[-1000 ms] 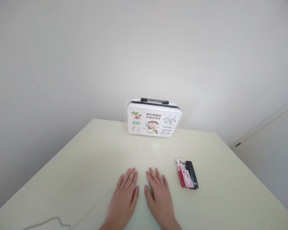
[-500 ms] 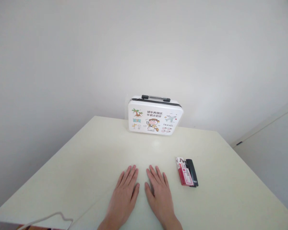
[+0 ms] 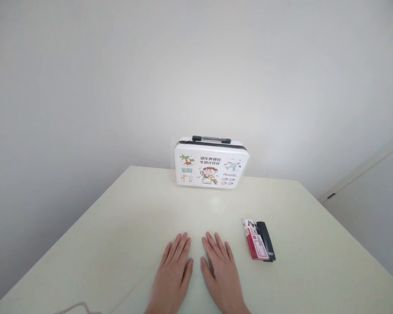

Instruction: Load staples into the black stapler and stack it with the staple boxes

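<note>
My left hand and my right hand lie flat, palms down, side by side on the cream table near its front edge. Neither holds anything, and their fingers are slightly apart. To the right of my right hand lies a red and white card box with a black stapler-like object pressed against its right side. At the far edge a small white suitcase with cartoon travel prints and a black handle stands upright against the wall.
A white cable loops at the table's front left edge. A plain white wall rises behind the table. A white cabinet stands to the right of the table.
Both hands stay flat in place. The view has shifted slightly, so everything sits a little lower and to the right, and less of the cable shows.
</note>
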### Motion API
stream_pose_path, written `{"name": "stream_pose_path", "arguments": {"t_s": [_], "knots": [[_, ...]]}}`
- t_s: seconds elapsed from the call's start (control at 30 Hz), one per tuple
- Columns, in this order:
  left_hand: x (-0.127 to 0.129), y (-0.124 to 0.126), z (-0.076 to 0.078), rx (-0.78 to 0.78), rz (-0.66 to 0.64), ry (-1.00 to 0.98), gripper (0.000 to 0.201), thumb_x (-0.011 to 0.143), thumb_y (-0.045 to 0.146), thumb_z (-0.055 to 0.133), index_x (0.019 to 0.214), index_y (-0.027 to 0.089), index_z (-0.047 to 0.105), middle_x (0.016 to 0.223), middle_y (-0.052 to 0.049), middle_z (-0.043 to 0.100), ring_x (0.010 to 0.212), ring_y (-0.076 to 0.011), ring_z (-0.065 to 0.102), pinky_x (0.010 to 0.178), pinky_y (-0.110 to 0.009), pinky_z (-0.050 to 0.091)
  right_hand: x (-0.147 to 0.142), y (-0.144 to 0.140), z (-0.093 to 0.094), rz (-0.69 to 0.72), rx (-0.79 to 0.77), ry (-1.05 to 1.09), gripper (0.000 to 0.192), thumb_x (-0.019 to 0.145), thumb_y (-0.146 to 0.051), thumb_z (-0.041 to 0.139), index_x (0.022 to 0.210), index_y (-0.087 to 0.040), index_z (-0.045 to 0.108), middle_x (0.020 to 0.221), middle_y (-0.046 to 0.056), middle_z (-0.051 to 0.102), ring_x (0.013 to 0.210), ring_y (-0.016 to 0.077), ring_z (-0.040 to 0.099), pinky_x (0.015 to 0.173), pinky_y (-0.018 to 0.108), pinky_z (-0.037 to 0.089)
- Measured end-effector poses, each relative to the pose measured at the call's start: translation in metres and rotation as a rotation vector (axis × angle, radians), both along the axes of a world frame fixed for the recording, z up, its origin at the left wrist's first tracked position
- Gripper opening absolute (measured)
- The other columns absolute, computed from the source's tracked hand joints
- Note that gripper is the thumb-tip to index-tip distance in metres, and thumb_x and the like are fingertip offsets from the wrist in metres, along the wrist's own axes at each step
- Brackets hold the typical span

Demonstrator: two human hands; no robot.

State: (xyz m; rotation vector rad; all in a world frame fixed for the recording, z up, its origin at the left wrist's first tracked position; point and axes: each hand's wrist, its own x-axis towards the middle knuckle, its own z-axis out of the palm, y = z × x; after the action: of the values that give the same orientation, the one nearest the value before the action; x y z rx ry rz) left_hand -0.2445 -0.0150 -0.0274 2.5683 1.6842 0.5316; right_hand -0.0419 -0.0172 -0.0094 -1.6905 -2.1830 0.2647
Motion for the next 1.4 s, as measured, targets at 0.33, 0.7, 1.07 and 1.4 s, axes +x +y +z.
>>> {"name": "stream_pose_path", "arguments": {"t_s": [0.33, 0.7, 1.07, 1.4], "knots": [[0.025, 0.005, 0.013, -0.392, 0.084, -0.721, 0.044, 0.106, 0.043, 0.036, 0.145, 0.031, 0.052, 0.141, -0.004, 0.061, 0.13, -0.0209, 0.057, 0.114, -0.044, 0.044, 0.047, 0.008, 0.034, -0.096, -0.279, 0.693, 0.047, 0.099, -0.052, 0.05, 0.136, -0.028, 0.065, 0.143, 0.009, 0.064, 0.133, 0.0281, 0.059, 0.113, 0.048, 0.047], [0.181, 0.057, 0.044, -0.891, -0.05, -0.889, 0.061, 0.101, 0.063, 0.028, 0.127, 0.018, 0.058, 0.105, -0.01, 0.069, 0.044, -0.0109, 0.059, 0.04, -0.024, 0.041, 0.194, 0.047, 0.022, -0.551, -0.236, 0.777, 0.073, 0.078, -0.074, 0.061, 0.119, -0.015, 0.075, 0.106, 0.012, 0.078, 0.092, 0.0296, 0.07, 0.083, 0.039, 0.055], [0.071, 0.032, 0.064, -0.703, 0.154, -0.715, 0.05, 0.102, 0.064, 0.024, 0.101, 0.026, 0.056, 0.084, -0.005, 0.073, 0.074, -0.022, 0.071, 0.065, -0.03, 0.05, 0.037, 0.018, 0.019, -0.28, -0.343, 0.901, 0.075, 0.081, -0.074, 0.061, 0.128, -0.017, 0.071, 0.078, 0.003, 0.074, 0.07, 0.0228, 0.064, 0.065, 0.031, 0.052], [0.05, 0.009, 0.038, -0.318, 0.289, -0.288, 0.058, 0.094, 0.044, 0.046, 0.146, 0.02, 0.039, 0.129, -0.018, 0.063, 0.105, -0.0294, 0.072, 0.082, -0.039, 0.057, 0.013, 0.015, 0.004, -0.401, -0.204, 0.828, 0.063, 0.089, -0.066, 0.056, 0.124, -0.016, 0.071, 0.063, -0.004, 0.053, 0.061, 0.0177, 0.051, 0.057, 0.028, 0.043]]}}
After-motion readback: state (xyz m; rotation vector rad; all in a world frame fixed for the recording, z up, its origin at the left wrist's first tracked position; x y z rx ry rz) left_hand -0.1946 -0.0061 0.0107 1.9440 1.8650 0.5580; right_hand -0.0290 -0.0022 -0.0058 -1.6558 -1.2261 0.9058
